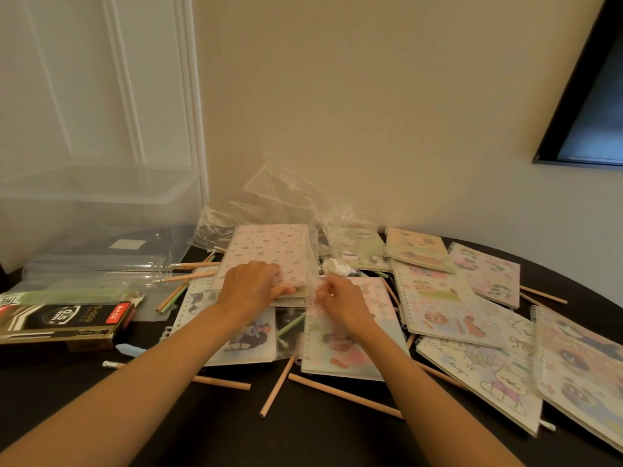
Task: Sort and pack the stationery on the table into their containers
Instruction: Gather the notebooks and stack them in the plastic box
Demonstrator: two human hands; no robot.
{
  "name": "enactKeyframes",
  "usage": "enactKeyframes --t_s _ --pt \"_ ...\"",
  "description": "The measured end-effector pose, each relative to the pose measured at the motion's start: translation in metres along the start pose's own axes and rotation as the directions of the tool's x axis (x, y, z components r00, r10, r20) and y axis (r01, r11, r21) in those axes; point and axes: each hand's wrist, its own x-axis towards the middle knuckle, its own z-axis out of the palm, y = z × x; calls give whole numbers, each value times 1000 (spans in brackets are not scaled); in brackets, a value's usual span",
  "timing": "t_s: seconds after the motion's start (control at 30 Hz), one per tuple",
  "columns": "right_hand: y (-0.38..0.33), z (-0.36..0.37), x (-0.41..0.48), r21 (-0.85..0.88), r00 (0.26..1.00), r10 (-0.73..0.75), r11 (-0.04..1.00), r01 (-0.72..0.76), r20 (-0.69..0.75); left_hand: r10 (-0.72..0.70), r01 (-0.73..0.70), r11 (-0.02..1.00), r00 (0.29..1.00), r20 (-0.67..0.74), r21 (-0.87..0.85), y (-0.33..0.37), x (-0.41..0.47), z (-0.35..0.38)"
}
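My L hand (251,284) grips the patterned notebook (269,247), long axis pointing away from fingers; R hand (340,303), just right, pinches its clear sleeve (314,256).

Two forearms, bare from wrists down to lower frame edge. Left hand (251,284), right hand (340,303) mid-frame, both uncovered.

Left hand (251,284) grips a patterned notebook (269,246) while right hand (340,301) pinches its clear sleeve (314,266).
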Motion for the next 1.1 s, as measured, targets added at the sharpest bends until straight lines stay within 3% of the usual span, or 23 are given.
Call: enactKeyframes --t_s 0.13,0.23,0.33,0.47,0.53,0.63,0.73,0.87,1.1 --pt "1 -3 -6 13 999 25 1000 -24 -38 173 -173 984 985 -4 -38 -9 -5 -2" --pt "-3 -7 -10 -24 999 28 999 -30 -46 182 -184 980 983 -32 -71 -11 -11 -2" --pt "-6 -5 -13 -70 998 31 997 -35 -56 202 -202 979 979 -42 2 -2 -11 1" --pt "-9 0 -22 -175 953 -182 974 141 -243 251 -250 968 966 -63 28 -3 -4 3" --pt "-12 4 -24 -227 945 -254 952 206 -204 247 -241 966 967 -59 93 -2 -2 0" --pt "-13 6 -15 -159 990 -84 985 66 -109 217 -212 954 976 2 214 6 0 -6" --pt "-17 8 -4 -208 994 -104 973 99 -15 269 -244 894 963 -14 375 8 -2 -11" --pt "-22 6 -1 -325 992 -123 939 113 -10 314 -261 886 946 -82 383 2 8 -16" --pt "-11 2 7 -282 988 -151 947 157 44 304 -253 889 950 -78 383 14 8 -10"
